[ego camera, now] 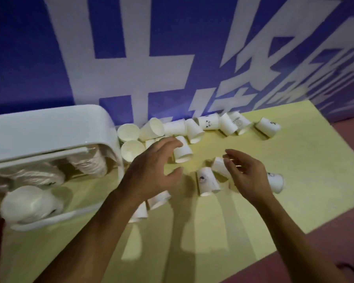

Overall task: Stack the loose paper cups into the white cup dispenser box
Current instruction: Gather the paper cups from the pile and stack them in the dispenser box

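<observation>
**Yellow sheet, cups loose, both hands over the pile**

Yellow sheet [264,201] covers the work surface; a blue banner [29,58] with large white characters stands behind it, and reddish floor [335,242] shows at the right.

- White dispenser box [49,127] sits at the left edge, its front open. Wrapped cup stacks [90,166] lie inside.
- Loose paper cups lie on their sides in a row [208,122] along the banner. Two open-mouthed cups [131,150] sit just beside the box.
- Left hand [149,172]: fingers spread and curved, holding nothing. Its fingertips overlap one tipped cup [183,154]; contact cannot be told.
- Right hand [247,176]: fingers loosely bent, empty, above a panda-print cup [207,180] and its neighbour.
- One more cup [275,181] lies just right of that hand; two others [157,199] lie partly hidden under the left wrist.
</observation>
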Motion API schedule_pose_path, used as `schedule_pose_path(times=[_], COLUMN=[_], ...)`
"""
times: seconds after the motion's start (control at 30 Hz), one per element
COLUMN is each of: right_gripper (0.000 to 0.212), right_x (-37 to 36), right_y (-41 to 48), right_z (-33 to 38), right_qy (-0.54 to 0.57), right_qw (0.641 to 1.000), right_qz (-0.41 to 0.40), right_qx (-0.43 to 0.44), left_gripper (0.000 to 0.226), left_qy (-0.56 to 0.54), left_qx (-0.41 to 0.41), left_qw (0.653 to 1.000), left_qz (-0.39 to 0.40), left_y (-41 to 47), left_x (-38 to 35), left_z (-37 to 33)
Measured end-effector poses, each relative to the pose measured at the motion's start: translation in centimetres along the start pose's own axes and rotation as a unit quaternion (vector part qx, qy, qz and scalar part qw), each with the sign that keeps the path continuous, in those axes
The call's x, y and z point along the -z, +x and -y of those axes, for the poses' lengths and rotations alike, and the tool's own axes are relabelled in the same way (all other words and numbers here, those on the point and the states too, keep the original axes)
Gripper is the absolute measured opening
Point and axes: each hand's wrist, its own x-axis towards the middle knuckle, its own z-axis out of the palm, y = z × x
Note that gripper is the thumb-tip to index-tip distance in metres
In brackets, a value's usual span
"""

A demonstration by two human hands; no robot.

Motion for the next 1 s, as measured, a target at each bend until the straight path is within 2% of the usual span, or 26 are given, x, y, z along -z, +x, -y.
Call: schedule_pose_path(times=[0.13,0.37,0.53,0.63,0.73,0.8,0.87,0.93,1.0], right_gripper=[0.022,0.023,0.027,0.034,0.051,0.069,0.088,0.104,0.113], right_x=[7.0,16.1,19.3,20.4,20.5,20.0,19.2,18.0,16.7], right_y=[4.4,10.8,14.4,16.4,18.4,20.1,22.0,23.7,25.1], right_z=[-7.1,-18.3,-23.5,-25.4,-26.6,-26.9,-27.1,-27.2,-27.2], right_qy=[-0.003,0.008,-0.002,-0.031,-0.066,-0.080,-0.094,-0.116,-0.118], right_qw=[0.999,0.995,0.993,0.992,0.991,0.990,0.987,0.984,0.984], right_qz=[-0.021,-0.006,-0.009,-0.018,-0.011,0.016,0.057,0.083,0.092], right_qx=[-0.036,-0.097,-0.116,-0.118,-0.118,-0.115,-0.115,-0.105,-0.098], left_gripper=[0.065,0.077,0.093,0.079,0.062,0.058,0.052,0.055,0.068], left_qy=[0.064,0.170,0.285,0.340,0.380,0.373,0.324,0.213,0.069], left_qx=[-0.025,-0.014,-0.012,-0.049,-0.100,-0.117,-0.092,-0.028,0.056], left_qw=[0.996,0.978,0.943,0.917,0.896,0.900,0.927,0.969,0.994], left_qz=[0.057,0.121,0.174,0.204,0.208,0.193,0.165,0.118,0.063], left_y=[9.8,25.4,31.1,32.6,33.4,33.5,33.1,32.1,30.4], left_x=[-8.6,-22.3,-27.5,-28.5,-29.1,-29.1,-28.5,-27.7,-26.7], left_z=[-3.9,-7.5,-6.5,-5.1,-4.6,-4.7,-5.3,-6.6,-8.0])
